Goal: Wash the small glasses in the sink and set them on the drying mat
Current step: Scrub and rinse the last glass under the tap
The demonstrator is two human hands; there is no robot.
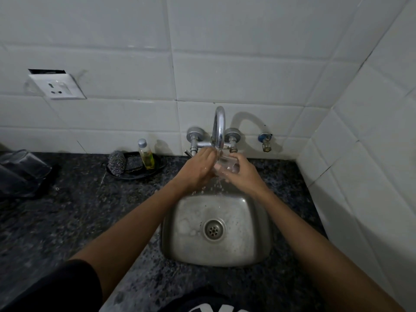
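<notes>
We're mid-rinse on one small clear glass (226,165), held just under the spout of the curved chrome wall tap (219,127), above the far edge of the square stainless steel sink (258,233). Our right hand (242,174) curls round the glass from the tap's right; our left hand (200,168) meets it from the left, fingers at the rim or inside it, though blur and water make it hard to tell if they pinch or just rub. Water drips from the glass into the sink.

Left of the tap: a flat black dish (137,174) holding a grey scrub pad (117,164) and a small bottle of yellow liquid (146,157). Far left of the tap, a dark blurred heap (21,172), possibly the drying mat with glasses on it; we can't confirm. The basin holds no other glasses, so this may be a late one. Remaining: finish the rinse, set it on the mat.
</notes>
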